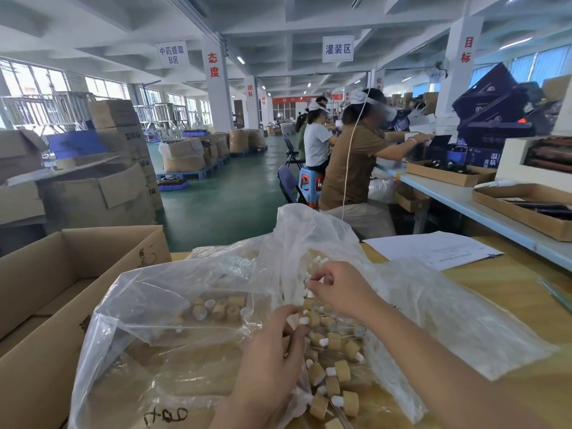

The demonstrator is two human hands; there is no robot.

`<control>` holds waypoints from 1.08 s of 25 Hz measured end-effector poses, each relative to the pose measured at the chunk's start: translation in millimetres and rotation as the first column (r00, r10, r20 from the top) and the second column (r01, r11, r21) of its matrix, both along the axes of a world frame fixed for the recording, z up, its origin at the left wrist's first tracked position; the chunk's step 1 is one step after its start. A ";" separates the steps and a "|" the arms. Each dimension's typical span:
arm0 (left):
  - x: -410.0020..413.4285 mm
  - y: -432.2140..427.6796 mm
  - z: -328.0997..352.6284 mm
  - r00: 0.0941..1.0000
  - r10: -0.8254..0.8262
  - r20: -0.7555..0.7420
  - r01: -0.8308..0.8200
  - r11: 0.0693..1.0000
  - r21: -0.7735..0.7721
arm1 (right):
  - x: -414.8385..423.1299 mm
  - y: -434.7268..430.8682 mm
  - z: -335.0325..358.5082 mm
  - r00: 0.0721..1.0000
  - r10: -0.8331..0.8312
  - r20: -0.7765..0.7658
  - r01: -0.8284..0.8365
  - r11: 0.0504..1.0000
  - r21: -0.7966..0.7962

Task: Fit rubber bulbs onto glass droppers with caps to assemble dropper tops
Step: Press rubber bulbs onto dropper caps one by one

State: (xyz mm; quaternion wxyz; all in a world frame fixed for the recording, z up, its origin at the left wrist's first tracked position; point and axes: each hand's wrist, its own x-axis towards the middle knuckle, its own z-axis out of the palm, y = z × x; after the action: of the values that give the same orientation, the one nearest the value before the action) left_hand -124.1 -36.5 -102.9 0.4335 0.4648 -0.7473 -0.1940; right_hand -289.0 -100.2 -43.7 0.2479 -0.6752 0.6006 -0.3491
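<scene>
Over the bag (185, 289), left hand (272, 348) grips cap (292, 321), right hand (340, 289) pinches bulb (308, 284)

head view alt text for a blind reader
Two hands work over a clear plastic bag of tan dropper caps: the left hand grips a cap, the right hand pinches a white rubber bulb. A cardboard box stands left.

Factory hall: stacked cartons (116, 131), pallets (188, 174)

- Hands: 2, left hand (272, 360), right hand (340, 289).
- Open cardboard box (46, 274), frame left: 1.
- Paper sheet (433, 249): 1.
- Tan caps (342, 370) in clear plastic (185, 305): over a dozen, exact count unreadable.
- White bulbs (322, 261), loose: several.
</scene>
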 end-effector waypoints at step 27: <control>6.8 0.9 6.7 0.993 -0.109 0.039 0.112 0.988 -0.104 | -6.0 73.6 -47.9 0.975 0.217 0.053 -0.201 0.955 -0.220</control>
State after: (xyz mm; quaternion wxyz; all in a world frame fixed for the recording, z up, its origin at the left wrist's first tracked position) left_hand -117.3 -35.6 -96.2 0.4334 0.4022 -0.7883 -0.1702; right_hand -294.9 -26.6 -91.6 0.2323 -0.7438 0.4750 -0.4088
